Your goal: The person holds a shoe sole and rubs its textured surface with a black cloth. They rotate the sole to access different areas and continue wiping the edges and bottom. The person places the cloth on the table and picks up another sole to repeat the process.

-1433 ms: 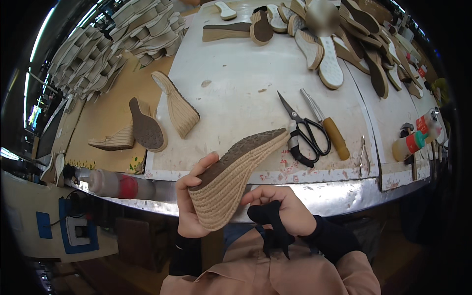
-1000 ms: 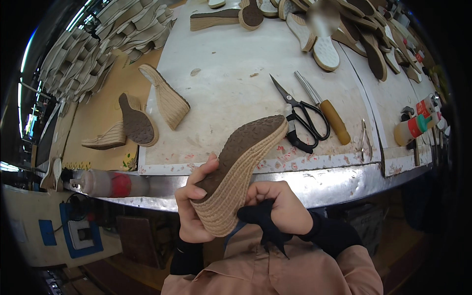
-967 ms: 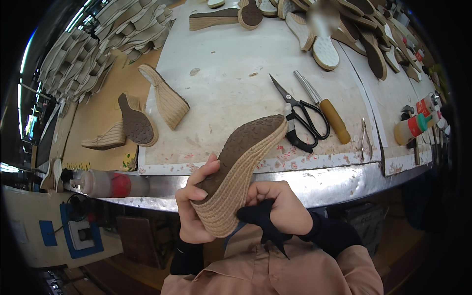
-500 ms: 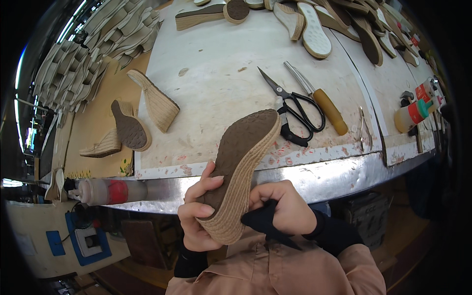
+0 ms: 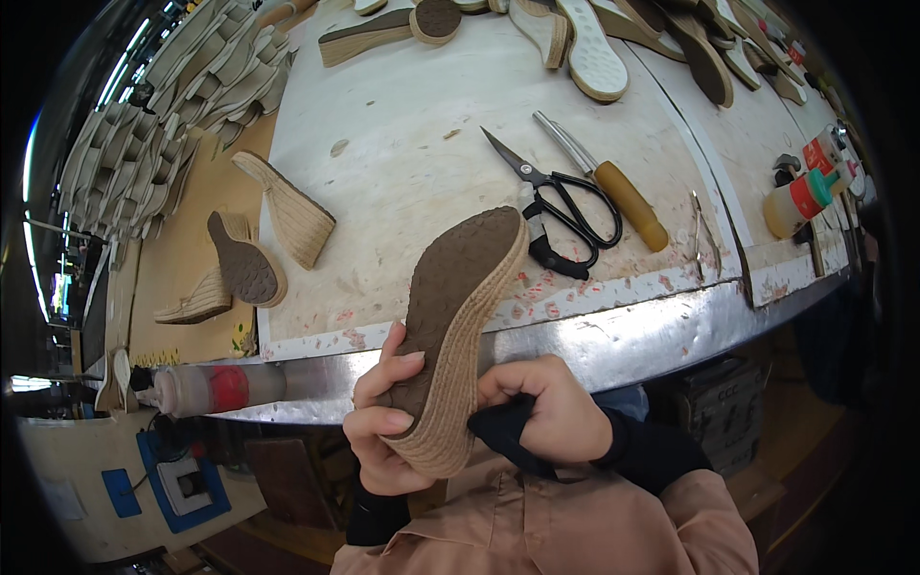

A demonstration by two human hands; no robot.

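Observation:
Wrapped around the heel end of a wedge shoe sole (image 5: 450, 297), my left hand (image 5: 383, 422) keeps it tilted in front of my chest. Its brown textured tread faces up, and its tan side is ribbed like braided rope. Closed at the right flank of the sole, my right hand (image 5: 561, 417) has a strip of black cloth (image 5: 506, 429) in its fingers. The cloth lies against the ribbed side, and one end hangs down below the hand. The fingertips behind the sole are hidden.
Black-handled scissors (image 5: 565, 206) and a tool with a yellow handle (image 5: 631, 206) lie beyond the sole. Loose wedge soles (image 5: 251, 264) rest at left, near stacked ones (image 5: 125, 172). A squeeze bottle (image 5: 216, 388) lies along the metal table edge (image 5: 613, 350); another bottle (image 5: 797, 203) is at right.
The view has shifted a little, so the table's things sit slightly further left. Both hands keep nearly the same hold on the sole and cloth.

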